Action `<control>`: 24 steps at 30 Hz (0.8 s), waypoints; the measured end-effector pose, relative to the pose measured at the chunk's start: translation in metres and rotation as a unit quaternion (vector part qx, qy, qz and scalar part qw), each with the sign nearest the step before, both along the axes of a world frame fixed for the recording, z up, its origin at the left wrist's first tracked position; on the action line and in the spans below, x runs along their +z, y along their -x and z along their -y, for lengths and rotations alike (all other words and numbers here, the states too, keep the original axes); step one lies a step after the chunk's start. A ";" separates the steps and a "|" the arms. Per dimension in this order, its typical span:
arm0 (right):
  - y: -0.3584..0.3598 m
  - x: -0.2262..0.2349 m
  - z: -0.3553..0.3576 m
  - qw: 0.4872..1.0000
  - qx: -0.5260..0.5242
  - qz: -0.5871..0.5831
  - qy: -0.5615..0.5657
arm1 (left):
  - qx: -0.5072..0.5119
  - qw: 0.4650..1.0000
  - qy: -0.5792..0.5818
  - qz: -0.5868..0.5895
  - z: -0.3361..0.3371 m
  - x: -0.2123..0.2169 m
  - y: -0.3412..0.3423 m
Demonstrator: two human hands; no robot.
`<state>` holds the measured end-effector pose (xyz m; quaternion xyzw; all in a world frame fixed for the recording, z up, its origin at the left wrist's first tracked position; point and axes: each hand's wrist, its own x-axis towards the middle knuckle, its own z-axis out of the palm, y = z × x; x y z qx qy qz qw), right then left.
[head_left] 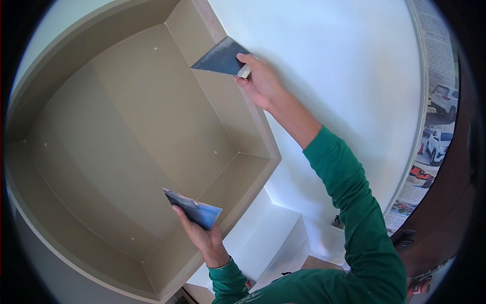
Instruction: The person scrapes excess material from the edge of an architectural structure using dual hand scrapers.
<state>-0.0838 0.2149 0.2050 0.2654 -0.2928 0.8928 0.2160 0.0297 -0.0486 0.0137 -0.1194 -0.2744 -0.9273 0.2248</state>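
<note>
Up by the box frame's right rim, my right hand [264, 83] is closed round the light handle of a wide putty knife [218, 57]. Its dark, flared blade points left and overlaps the edge of the frame. Lower down, my left hand [202, 238] grips a second flat metal blade, a scraper [195, 209], with a pale smear along its upper edge. Any handle on it is hidden by the palm. Both blades are in front of a large beige recessed box [126, 116] with a flat rim.
Several small pale dots mark the back panel of the box. A white wall [344, 66] spans the right side. Newspaper sheets [438, 55] cover a strip beside a dark brown door [445, 213]. A white ledge [268, 233] juts out below the box, and an uncovered wall opening [336, 222] is near my right sleeve.
</note>
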 end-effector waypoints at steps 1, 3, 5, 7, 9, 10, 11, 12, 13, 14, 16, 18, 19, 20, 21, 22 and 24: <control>0.001 0.001 0.000 1.000 -0.001 -0.005 0.010 | -0.010 1.000 0.004 -0.010 0.002 -0.002 0.000; 0.001 -0.004 -0.001 1.000 0.004 0.009 -0.014 | -0.017 1.000 0.003 -0.018 0.002 -0.003 0.000; 0.000 -0.004 -0.001 1.000 0.007 0.004 -0.026 | -0.015 1.000 -0.005 -0.014 0.001 -0.001 -0.001; 0.002 0.000 0.000 0.999 0.008 -0.022 -0.028 | 0.000 1.000 -0.005 -0.007 -0.003 0.002 -0.002; 0.003 0.007 -0.003 0.999 -0.005 -0.022 -0.028 | 0.008 1.000 -0.008 0.000 -0.007 0.003 0.000; 0.002 0.011 0.000 0.999 -0.009 -0.022 -0.028 | 0.012 1.000 -0.010 0.005 -0.006 0.003 -0.001; 0.000 0.016 0.002 1.000 -0.010 -0.016 -0.022 | 0.016 1.000 -0.013 0.010 -0.005 0.003 -0.001; -0.002 0.021 0.004 1.000 -0.012 -0.011 -0.016 | 0.014 1.000 -0.009 0.002 -0.004 0.002 -0.001; -0.003 0.025 0.005 1.000 -0.015 -0.006 -0.009 | 0.010 1.000 -0.005 -0.006 -0.003 0.001 -0.001; -0.003 0.028 0.005 1.000 -0.012 -0.009 -0.011 | 0.007 1.000 -0.001 -0.015 -0.003 0.000 -0.001; -0.004 0.035 0.006 1.000 -0.004 -0.015 -0.015 | 0.007 1.000 0.006 -0.018 -0.002 0.001 -0.003; -0.005 0.041 0.009 1.000 0.004 -0.011 -0.009 | 0.013 1.000 0.005 -0.012 -0.001 0.000 -0.005; -0.003 0.044 0.007 1.000 0.007 -0.009 -0.003 | 0.017 1.000 0.005 -0.005 -0.003 0.002 -0.004; 0.000 0.048 0.005 1.000 0.010 -0.012 -0.006 | 0.022 1.000 0.004 0.002 -0.004 0.004 -0.003; 0.002 0.053 0.002 1.000 0.013 -0.014 -0.008 | 0.020 1.000 0.008 -0.002 -0.005 0.006 -0.002; 0.002 0.056 0.001 1.000 0.017 -0.017 -0.014 | 0.020 1.000 0.009 -0.007 -0.005 0.004 -0.003; 0.003 0.063 0.000 1.000 0.026 -0.013 -0.007 | 0.019 1.000 0.011 -0.015 -0.004 0.003 -0.003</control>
